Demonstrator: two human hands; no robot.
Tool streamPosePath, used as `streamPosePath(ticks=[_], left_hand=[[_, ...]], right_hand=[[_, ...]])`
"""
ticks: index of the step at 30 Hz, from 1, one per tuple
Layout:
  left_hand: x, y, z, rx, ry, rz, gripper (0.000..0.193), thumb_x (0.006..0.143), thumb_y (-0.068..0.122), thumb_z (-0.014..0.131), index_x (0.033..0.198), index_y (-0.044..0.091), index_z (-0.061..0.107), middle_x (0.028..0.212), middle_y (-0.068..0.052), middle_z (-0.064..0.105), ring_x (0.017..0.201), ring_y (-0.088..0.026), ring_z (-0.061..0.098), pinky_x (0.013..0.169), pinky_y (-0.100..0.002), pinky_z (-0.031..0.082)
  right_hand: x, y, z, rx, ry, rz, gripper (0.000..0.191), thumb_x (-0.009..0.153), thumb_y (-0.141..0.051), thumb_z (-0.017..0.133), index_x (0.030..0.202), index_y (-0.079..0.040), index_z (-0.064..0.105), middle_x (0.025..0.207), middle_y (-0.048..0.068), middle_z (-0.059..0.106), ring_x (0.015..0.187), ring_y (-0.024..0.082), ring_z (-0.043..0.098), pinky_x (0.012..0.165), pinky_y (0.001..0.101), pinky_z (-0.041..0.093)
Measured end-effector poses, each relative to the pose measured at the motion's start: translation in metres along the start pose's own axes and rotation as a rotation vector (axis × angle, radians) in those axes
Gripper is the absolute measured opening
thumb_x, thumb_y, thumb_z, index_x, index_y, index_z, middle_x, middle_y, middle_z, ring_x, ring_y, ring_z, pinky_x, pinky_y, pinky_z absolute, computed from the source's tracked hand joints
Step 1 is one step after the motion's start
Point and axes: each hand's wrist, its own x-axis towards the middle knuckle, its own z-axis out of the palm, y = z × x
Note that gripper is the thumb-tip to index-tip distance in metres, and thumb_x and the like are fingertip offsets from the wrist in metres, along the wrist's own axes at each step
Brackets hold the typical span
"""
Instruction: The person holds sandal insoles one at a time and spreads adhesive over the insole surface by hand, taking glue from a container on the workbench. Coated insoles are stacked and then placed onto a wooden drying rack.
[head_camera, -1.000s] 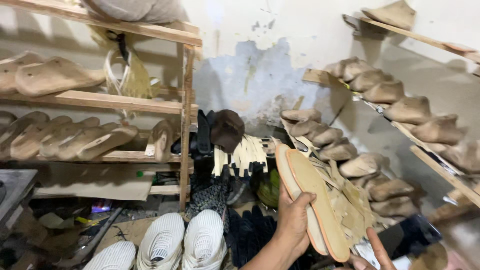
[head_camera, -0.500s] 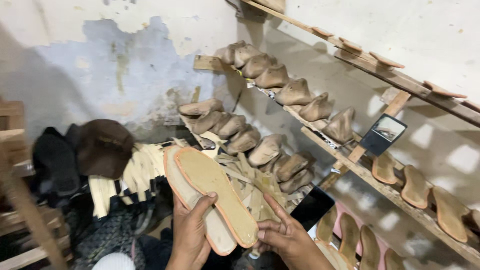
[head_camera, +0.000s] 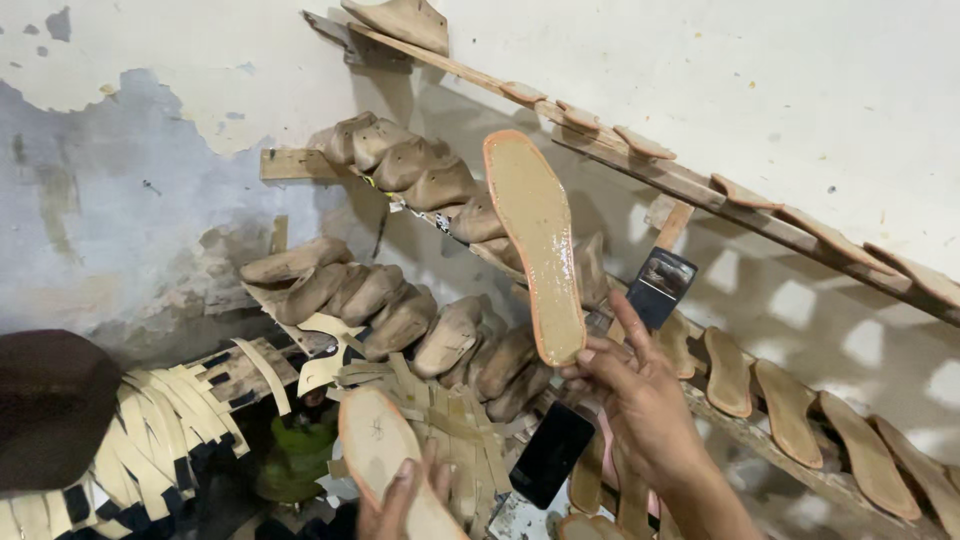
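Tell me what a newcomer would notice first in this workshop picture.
First, the long tan sole that the right hand holds up by its lower end, in the middle of the picture. Behind it, rows of shoe lasts lean on slanted wooden racks against the peeling wall. At the bottom edge, the left hand holds a second sole.

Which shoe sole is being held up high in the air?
The long tan insole in the right hand, pinched at its lower end and pointing up. The left hand keeps the other sole down low.
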Motion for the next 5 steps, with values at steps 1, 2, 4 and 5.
streamPosePath(ticks=[1,2,4,5], left_hand=[[0.003,-0.033,0.001,-0.091,0.039,0.021,0.084,0.084,0.010,0.056,0.160,0.026,0.024,0.152,-0.011,0.043,0.135,-0.042,0.052,0.105,-0.053,0.047],[0.010,-0.059,0.006,-0.162,-0.164,0.167,0.089,0.082,0.006,0.059,0.160,0.024,0.020,0.154,-0.013,0.040,0.136,-0.044,0.049,0.106,-0.053,0.048],[0.012,-0.097,0.011,-0.197,-0.248,0.143,0.101,0.075,0.013,0.068,0.160,0.033,0.019,0.157,-0.010,0.036,0.136,-0.043,0.048,0.105,-0.058,0.049],[-0.007,-0.118,0.009,-0.162,-0.129,-0.022,0.107,0.070,0.024,0.074,0.160,0.044,0.022,0.158,-0.004,0.035,0.136,-0.040,0.050,0.103,-0.062,0.049]], right_hand=[[0.007,0.003,0.000,-0.011,0.015,-0.011,0.088,0.087,-0.002,0.060,0.165,-0.013,0.021,0.112,0.013,0.071,0.087,0.020,0.068,0.075,0.0369,0.056],[0.015,0.008,0.004,-0.014,0.009,-0.010,0.088,0.088,-0.002,0.060,0.165,-0.012,0.019,0.112,0.012,0.071,0.087,0.020,0.069,0.076,0.0357,0.056],[0.029,0.023,0.014,-0.025,-0.007,-0.003,0.088,0.089,-0.002,0.060,0.165,-0.012,0.017,0.112,0.011,0.071,0.088,0.019,0.069,0.078,0.0332,0.056],[0.037,0.030,0.020,-0.016,-0.013,0.011,0.088,0.088,-0.002,0.059,0.165,-0.013,0.015,0.110,0.011,0.072,0.086,0.019,0.069,0.077,0.0330,0.056]])
